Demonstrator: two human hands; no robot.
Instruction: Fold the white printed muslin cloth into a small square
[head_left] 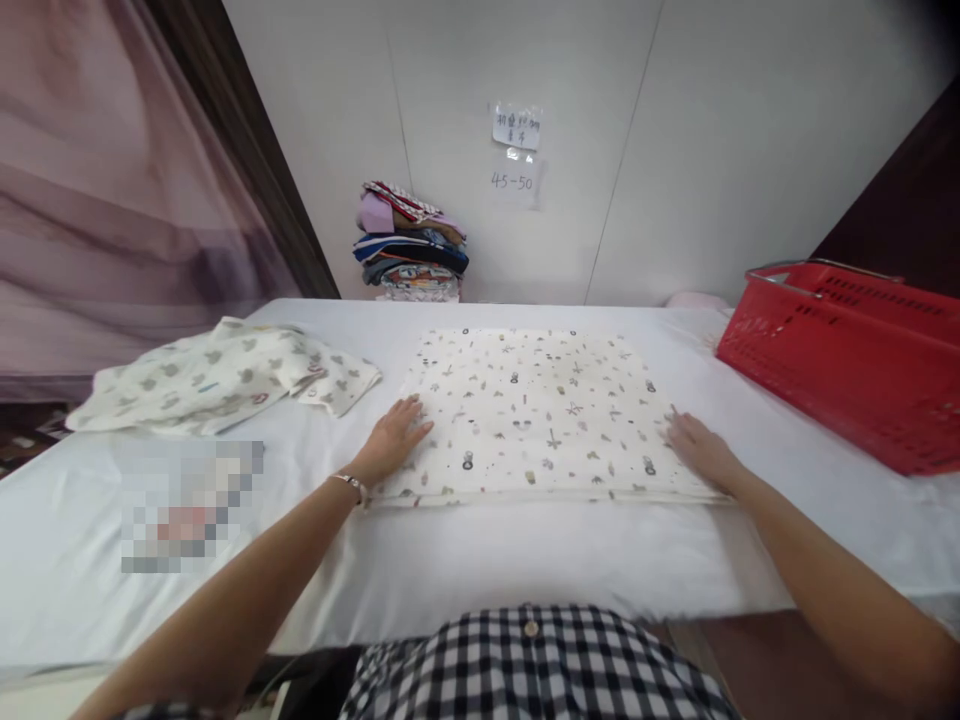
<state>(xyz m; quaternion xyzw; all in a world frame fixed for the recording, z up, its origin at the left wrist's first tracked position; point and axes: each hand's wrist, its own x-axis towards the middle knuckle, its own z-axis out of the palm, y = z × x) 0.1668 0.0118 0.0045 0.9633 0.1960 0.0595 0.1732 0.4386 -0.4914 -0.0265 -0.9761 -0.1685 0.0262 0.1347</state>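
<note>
A white cloth [540, 415] with small grey and coloured prints lies folded in a flat rectangle in front of me. Its near edge shows more than one layer. My left hand [394, 437] rests flat on its left edge, fingers stretched out. On the opposite edge lies my right hand [697, 447], also flat with the fingers extended. Neither hand grips the fabric. To the left, a second white cloth [217, 375] with grey animal-like prints sits loosely crumpled.
A white-covered table [525, 560] bears the cloths. At the right stands a red plastic basket [847, 360] with metal handles. Several folded fabrics form a stack [412, 245] against the wall at the back. A pixelated patch hides something at the left.
</note>
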